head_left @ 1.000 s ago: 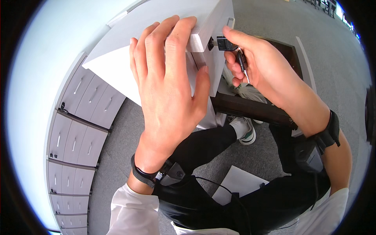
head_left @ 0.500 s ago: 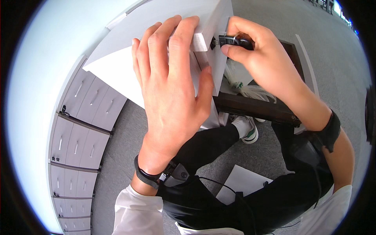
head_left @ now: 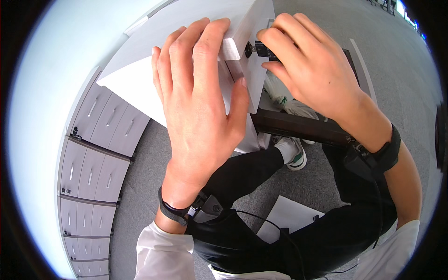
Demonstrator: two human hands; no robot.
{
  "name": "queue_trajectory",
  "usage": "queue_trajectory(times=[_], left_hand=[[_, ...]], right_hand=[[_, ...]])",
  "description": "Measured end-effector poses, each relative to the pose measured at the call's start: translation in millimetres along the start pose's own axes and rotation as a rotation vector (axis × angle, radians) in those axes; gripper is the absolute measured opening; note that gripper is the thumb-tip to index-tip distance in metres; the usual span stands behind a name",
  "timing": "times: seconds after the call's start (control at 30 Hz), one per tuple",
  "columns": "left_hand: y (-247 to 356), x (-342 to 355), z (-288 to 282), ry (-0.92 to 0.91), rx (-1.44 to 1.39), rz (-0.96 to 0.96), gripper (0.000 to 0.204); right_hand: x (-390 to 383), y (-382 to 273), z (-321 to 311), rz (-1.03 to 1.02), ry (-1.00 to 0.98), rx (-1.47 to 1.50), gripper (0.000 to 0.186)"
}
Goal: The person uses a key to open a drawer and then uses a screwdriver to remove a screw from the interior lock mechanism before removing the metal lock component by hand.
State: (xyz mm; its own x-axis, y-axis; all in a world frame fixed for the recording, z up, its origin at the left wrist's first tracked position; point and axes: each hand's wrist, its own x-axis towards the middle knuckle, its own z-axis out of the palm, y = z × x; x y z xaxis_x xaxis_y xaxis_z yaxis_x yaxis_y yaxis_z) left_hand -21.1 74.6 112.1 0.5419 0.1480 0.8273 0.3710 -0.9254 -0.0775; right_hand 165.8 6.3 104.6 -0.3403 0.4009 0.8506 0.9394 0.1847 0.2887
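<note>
My left hand [head_left: 200, 102] lies on the pale grey cabinet [head_left: 140, 56], fingers stretched over its top by the near corner and thumb apart along the side. It grips nothing small. On the cabinet's front panel, a black-headed key [head_left: 265, 49] sits at a lock [head_left: 249, 50]. Around that key head my right hand [head_left: 317, 65] has its fingers curled, with the index above and the thumb below. Part of the key is hidden behind the fingers. An open drawer [head_left: 298, 128] with a dark rim sticks out below, and clear plastic bags [head_left: 284, 95] lie inside it.
A row of grey drawer cabinets [head_left: 93, 168] with bar handles runs along the white wall at left. My legs and a sneaker [head_left: 297, 158] are below the drawer. A white flat board or sheet [head_left: 289, 217] lies on the carpet between my legs.
My right hand has rolled over, its back now facing up and its fingers over the key head. The key head looks turned. My left hand and the cabinet appear slightly further left.
</note>
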Motion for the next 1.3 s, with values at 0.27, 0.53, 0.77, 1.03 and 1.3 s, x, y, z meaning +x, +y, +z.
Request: queue_trajectory(times=[0.27,0.53,0.77,1.03,1.3], left_hand=[[-0.4,-0.3,0.2,-0.004,-0.009,0.005,0.067],[-0.4,0.1,-2.2,-0.009,-0.025,0.001,0.067],[0.4,-0.7,0.7,-0.016,0.004,-0.006,0.067],[1.0,0.8,-2.9,-0.009,0.022,-0.010,0.066],[0.1,0.0,-1.5,-0.012,0.011,-0.006,0.066]], right_hand=[[-8.9,2.7,6.6,-0.086,0.071,-0.050,0.030],[0.5,-4.1,4.3,0.282,-0.105,0.220,0.022],[16.4,-1.4,-8.3,0.813,-0.390,0.691,0.037],[12.7,17.6,-5.7,0.946,-0.508,0.963,0.040],[-33.9,57.4,45.3,0.586,-0.331,0.474,0.050]])
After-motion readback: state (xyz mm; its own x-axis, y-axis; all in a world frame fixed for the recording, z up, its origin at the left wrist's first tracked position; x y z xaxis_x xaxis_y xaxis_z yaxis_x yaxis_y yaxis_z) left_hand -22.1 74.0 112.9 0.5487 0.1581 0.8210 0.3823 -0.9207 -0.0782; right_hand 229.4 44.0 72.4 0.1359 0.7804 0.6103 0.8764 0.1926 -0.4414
